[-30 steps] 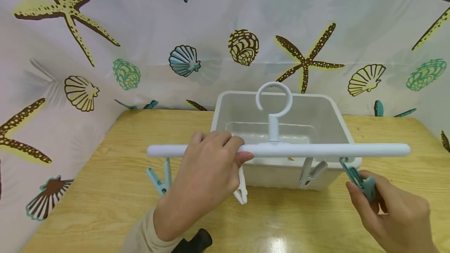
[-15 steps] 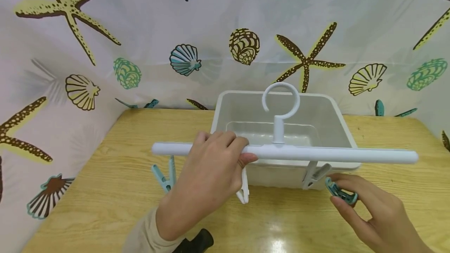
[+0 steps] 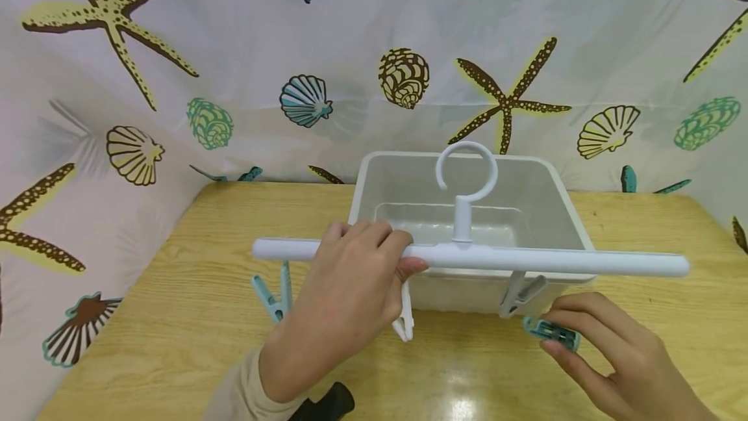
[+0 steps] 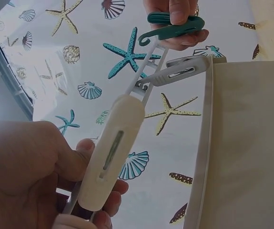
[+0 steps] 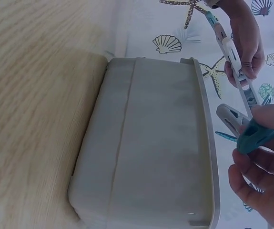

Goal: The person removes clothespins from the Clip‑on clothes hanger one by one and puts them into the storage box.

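My left hand grips the bar of a white hanger left of its middle, the round hook standing up. Between thumb and fingers of my right hand is a teal clothespin with a small curled hook at its end, held below the bar and apart from it. A light blue clothespin hangs near the bar's left end. Beside my left hand hangs a white clothespin, partly covered by that hand. A grey clothespin hangs on the right half, also seen above the bin in the left wrist view.
Behind the hanger, a pale grey plastic bin stands on the wooden table. A white cloth printed with shells and starfish rises at the back and left. A black rounded object shows by my left sleeve.
The teal clothespin has come away from under the bar's right part, moving left and down in my right hand. The hanger has shifted slightly right, its right end lower; my left hand keeps its grip.
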`<state>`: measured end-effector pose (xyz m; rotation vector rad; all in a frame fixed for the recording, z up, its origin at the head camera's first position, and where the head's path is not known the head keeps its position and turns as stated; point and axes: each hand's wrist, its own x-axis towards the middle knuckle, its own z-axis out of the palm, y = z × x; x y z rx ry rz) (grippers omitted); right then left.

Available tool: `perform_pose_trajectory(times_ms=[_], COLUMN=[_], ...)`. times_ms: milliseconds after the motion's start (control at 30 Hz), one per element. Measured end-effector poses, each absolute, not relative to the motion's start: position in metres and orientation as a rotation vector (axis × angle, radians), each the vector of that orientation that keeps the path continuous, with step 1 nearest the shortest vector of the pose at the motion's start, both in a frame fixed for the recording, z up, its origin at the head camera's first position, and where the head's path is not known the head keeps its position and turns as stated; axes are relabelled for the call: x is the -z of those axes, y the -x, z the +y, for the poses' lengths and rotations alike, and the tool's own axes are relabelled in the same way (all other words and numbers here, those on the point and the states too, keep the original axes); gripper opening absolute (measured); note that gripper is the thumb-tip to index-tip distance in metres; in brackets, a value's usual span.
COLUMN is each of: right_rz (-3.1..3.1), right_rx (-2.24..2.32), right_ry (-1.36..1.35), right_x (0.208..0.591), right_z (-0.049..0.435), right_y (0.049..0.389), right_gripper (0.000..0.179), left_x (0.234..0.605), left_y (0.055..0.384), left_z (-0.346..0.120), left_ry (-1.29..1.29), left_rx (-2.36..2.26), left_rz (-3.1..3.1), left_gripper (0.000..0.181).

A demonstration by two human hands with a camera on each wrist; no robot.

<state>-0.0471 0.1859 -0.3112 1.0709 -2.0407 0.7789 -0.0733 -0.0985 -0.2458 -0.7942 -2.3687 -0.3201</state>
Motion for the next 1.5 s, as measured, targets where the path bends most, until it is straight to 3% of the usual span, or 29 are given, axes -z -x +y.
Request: perform_pose_trajectory(times_ms=[1500], right_rz=[-1.934], right_rx=[-0.914], right_ry=[-1.13], right_x=[0.298], right_z=[0.182], right_y=[0.041], right_gripper=[0.033], left_x=[0.249], left_y=[0.078], left_z=[-0.095], left_ry=[0.799], left_rx=[0.315], left_rz=[-2.425], left_gripper=[0.013])
